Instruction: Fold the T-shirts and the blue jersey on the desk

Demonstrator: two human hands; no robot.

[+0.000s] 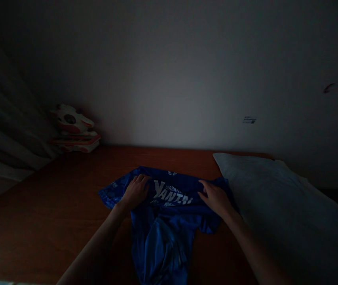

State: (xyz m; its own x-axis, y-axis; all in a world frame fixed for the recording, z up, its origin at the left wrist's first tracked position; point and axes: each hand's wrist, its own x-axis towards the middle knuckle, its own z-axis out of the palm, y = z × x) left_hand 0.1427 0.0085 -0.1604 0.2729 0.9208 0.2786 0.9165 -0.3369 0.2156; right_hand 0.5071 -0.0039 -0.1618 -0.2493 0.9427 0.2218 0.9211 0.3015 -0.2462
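Observation:
A blue short-sleeved sports shirt [166, 245] with white lettering lies spread and wrinkled on a brown wooden surface. Its upper part is folded across, and the lower part bunches toward me. My left hand [136, 189] rests on the shirt's left side by the sleeve, fingers laid over the fabric and pointing away from me. On the right side, my right hand [215, 196] touches the cloth beside the lettering, its thumb and fingers apart. Neither hand visibly grips the fabric, though dim light hides the fingertips' detail.
The brown wooden surface [53, 206] runs back to a pale wall [169, 79]. A grey-blue cloth or pillow [276, 198] lies close on the right. At the back left stands a white and red cow-shaped toy [74, 128], beside a curtain [2, 126].

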